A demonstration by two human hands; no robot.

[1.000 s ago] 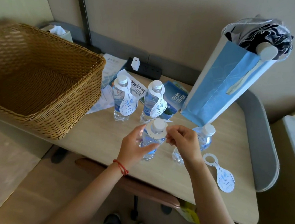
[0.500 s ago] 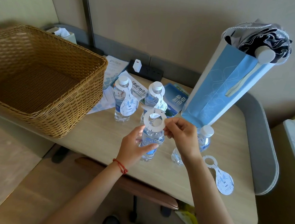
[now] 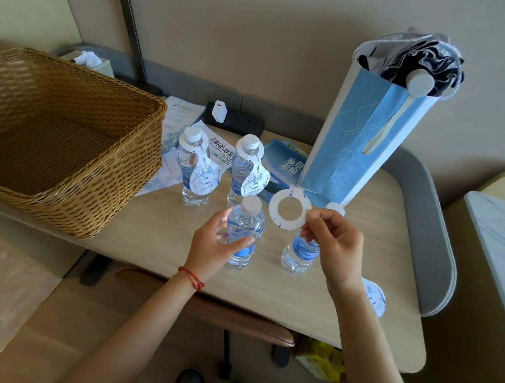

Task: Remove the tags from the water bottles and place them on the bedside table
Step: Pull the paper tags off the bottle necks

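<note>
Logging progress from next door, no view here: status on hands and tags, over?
Left hand grips untagged bottle. Right hand pinches freed tag, held above table. Two rear bottles still tagged. Nothing blocking.

The woven wicker basket (image 3: 68, 134) is golden brown. The tall paper bag (image 3: 361, 139) is light blue with pale square patterns. The ring-shaped paper tag (image 3: 289, 208) is white.

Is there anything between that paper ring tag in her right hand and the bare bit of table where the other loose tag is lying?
Partly. The right hand pinches the white ring-shaped paper tag above the clear tagless water bottle, which stands beside the loose white tag on the pale wooden table. Moving right and down past that bottle looks open.
</note>
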